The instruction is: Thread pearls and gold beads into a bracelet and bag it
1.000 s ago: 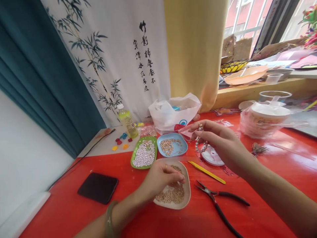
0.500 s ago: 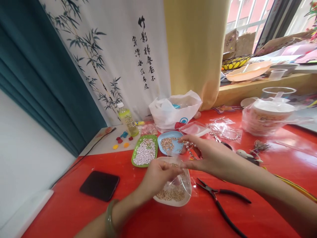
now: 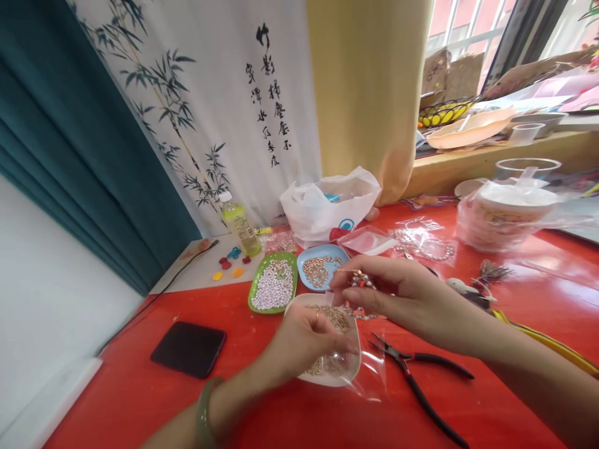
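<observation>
My left hand (image 3: 306,340) is closed over the white dish of small gold beads (image 3: 352,373), pinching the edge of a clear plastic bag (image 3: 369,371) that hangs down onto the red table. My right hand (image 3: 397,293) is closed just above it, pinching a string of pearl beads (image 3: 356,284) between thumb and fingers over the dish. The two hands almost touch.
A green dish of white beads (image 3: 274,285) and a blue dish of gold beads (image 3: 322,268) lie behind the hands. Black pliers (image 3: 421,374) rest at the right, a black phone (image 3: 188,349) at the left. A bottle (image 3: 238,224), plastic bags (image 3: 327,206) and a wrapped container (image 3: 510,212) stand further back.
My right hand came from the right with the bead string toward the white dish. My left hand took hold of a clear bag, which now hangs lower over the dish.
</observation>
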